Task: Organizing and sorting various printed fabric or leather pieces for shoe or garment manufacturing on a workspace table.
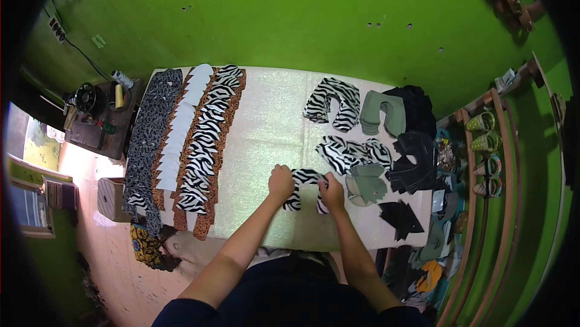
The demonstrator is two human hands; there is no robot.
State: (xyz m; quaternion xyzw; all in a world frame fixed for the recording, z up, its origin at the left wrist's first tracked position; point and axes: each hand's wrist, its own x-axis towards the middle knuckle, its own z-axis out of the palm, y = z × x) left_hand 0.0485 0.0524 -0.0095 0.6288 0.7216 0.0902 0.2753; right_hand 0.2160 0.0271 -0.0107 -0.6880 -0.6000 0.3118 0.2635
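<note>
Near the front edge of the pale table [260,121], I hold a U-shaped zebra-print cut piece [308,176] by its two sides. My left hand [280,183] is closed on its left arm. On the other arm, my right hand [331,194] pinches the material, thumb toward the middle. Just beyond lie more zebra-print pieces [353,153], with a stack of U-shaped ones [333,103] farther back. Grey-green pieces [366,183] and black pieces [415,161] sit to the right of my right hand.
Overlapping rows of zebra-print [208,128], white [172,158] and dark patterned pieces [151,128] cover the table's left end. A dark side table [103,121] with thread spools stands at left. At right, a wooden rack [477,206] holds shoes [483,141] above piled scraps [432,275].
</note>
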